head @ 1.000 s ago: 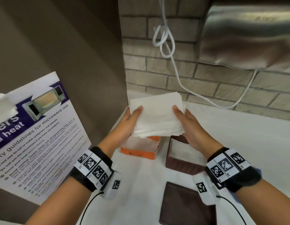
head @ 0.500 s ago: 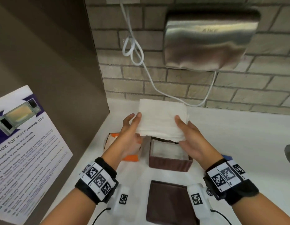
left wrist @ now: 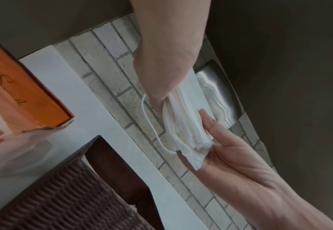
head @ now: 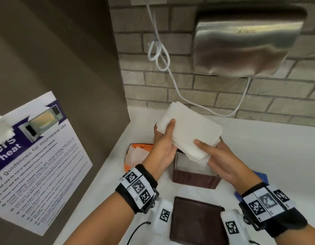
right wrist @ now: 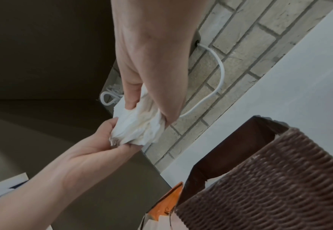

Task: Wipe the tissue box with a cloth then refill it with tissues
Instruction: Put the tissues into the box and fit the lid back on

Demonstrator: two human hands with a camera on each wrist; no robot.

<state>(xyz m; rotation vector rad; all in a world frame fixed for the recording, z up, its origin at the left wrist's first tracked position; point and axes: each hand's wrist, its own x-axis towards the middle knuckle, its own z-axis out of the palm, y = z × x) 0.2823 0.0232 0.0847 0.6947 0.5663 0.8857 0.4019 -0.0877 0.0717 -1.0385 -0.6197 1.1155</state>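
A thick stack of white tissues [head: 188, 129] is held in the air between both hands, tilted, above the open brown woven tissue box [head: 193, 179]. My left hand [head: 164, 138] grips the stack's left end, thumb on top. My right hand [head: 216, 160] grips the near right end, thumb on top, fingers beneath. In the left wrist view the tissues [left wrist: 183, 124] fan out between the two hands, with the box [left wrist: 67, 199] below. The right wrist view shows the tissues [right wrist: 140, 126] pinched by both hands beside the box [right wrist: 270, 179]. White tissue lies inside the box.
An orange tissue packet [head: 135, 152] lies open left of the box. The box's brown lid [head: 197, 221] rests on the white counter [head: 259, 156] near me. A steel hand dryer [head: 246, 45] and white cable [head: 160, 55] hang on the brick wall. A poster [head: 34, 156] covers the left panel.
The hands have turned the tissue stack from level to a diagonal tilt over the box. The head camera has drifted; the stack stays gripped by both hands.
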